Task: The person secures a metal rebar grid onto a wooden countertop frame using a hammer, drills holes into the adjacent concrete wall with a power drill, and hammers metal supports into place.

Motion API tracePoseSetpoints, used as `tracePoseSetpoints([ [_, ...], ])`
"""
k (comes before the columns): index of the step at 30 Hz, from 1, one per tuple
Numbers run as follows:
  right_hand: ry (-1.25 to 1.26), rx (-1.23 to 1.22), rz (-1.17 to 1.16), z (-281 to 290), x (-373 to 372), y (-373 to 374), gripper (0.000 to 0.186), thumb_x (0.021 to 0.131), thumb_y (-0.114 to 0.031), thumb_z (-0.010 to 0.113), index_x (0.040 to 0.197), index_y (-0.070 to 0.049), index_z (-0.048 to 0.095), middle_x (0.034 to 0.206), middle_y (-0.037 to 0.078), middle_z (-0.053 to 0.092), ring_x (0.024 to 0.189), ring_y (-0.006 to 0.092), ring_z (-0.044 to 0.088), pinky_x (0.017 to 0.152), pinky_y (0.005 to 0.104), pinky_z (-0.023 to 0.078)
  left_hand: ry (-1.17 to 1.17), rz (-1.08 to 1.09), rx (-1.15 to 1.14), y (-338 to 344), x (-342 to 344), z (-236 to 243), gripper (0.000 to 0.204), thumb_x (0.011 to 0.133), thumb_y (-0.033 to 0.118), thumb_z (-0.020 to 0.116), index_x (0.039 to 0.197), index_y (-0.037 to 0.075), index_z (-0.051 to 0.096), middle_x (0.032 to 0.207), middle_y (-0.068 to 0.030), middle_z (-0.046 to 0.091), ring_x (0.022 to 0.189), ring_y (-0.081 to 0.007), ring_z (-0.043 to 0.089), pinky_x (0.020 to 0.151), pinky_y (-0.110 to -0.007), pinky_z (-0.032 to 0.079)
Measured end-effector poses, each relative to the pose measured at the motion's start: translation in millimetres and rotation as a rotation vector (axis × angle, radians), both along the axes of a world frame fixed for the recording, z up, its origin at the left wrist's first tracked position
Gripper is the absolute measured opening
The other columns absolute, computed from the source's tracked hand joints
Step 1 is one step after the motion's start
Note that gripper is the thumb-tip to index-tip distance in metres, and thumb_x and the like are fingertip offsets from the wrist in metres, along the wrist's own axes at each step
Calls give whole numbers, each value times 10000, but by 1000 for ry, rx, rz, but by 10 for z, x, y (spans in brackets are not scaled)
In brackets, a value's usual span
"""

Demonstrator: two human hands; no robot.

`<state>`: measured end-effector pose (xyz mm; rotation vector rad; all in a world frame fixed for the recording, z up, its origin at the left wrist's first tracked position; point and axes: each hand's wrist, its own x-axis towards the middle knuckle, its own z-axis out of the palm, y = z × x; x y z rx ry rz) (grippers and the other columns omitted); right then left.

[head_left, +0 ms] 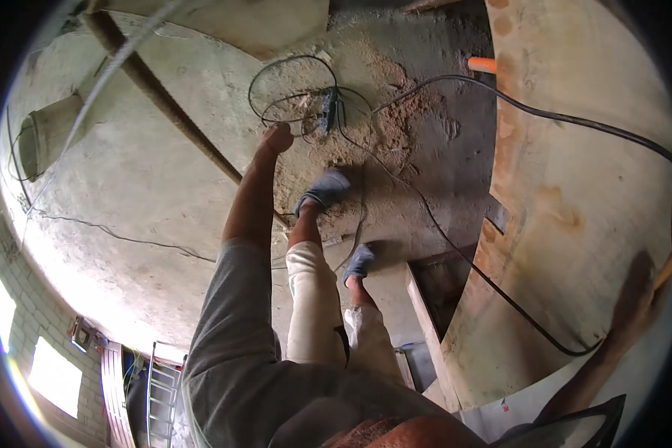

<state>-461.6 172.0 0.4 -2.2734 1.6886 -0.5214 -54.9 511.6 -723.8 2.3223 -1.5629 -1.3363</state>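
On our right is the large stained panel (605, 224); left of it, black cable (306, 57) loops far out, which we should keep slack. Our left hand (278, 137) looks curled beside it, our right hand (635, 302) sits at a yellowish handle (664, 272); we cannot tell either grip.

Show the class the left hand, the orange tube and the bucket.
Left hand (278, 137): head view, middle of the hand.
Orange tube (482, 65): head view, middle of its visible length.
Bucket (57, 133): head view, outer side wall.
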Motion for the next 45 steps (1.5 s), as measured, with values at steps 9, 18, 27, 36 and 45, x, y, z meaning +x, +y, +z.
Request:
tracePoseSetpoints([
  [9, 203, -181, -187, 42, 122, 128, 507, 1003, -256, 460, 1408, 47, 418, 1331, 148, 561, 1199, 222, 549, 1027, 306, 401, -80, 240, 116, -356, -455, -119, 515, 854, 305, 624, 1315, 129, 476, 1356, -192, 511, 1271, -413, 459, 1025, -575, 359],
  [18, -34, 34, -135, -14, 148, 112, 507, 1003, -264, 475, 1390, 61, 427, 1371, 153, 527, 1253, 242, 512, 1053, 347, 393, 198, 197, -149, -40, -652, 223, 249, 929, 300, 535, 1064, 167, 697, 1077, -175, 669, 1012, -366, 641, 830, -425, 514],
  [27, -177, -377, 108, -68, 1309, 1344, 564, 966, -367, 494, 1350, 45, 457, 1230, 142, 587, 1117, 241, 584, 964, 365, 459, 781, 456, -181, 22, -753, 3558, 329, 956, 251, 589, 1141, -16, 641, 1033, -92, 671, 948, -150, 596, 855, -296, 465],
  [36, -568, 1038, -91, -1898, 829, 2408, 561, 981, -547, 432, 1140, -27, 570, 922, 119, 621, 792, 154, 603, 669, 304, 486, 949, 279, -489, 36, -1387, 4931, 258, 903, 161, 645, 1084, -23, 657, 992, -154, 673, 932, -272, 641, 824, -349, 486],
  [45, -608, 1322, -257, -1260, 842, 2465, 499, 957, -532, 496, 946, -42, 591, 616, 72, 580, 419, 139, 527, 378, 266, 404, 546, 205, -738, 34, -1652, 5357, 196, 852, 179, 683, 992, 42, 691, 868, -132, 647, 798, -333, 635, 631, -385, 503],
])
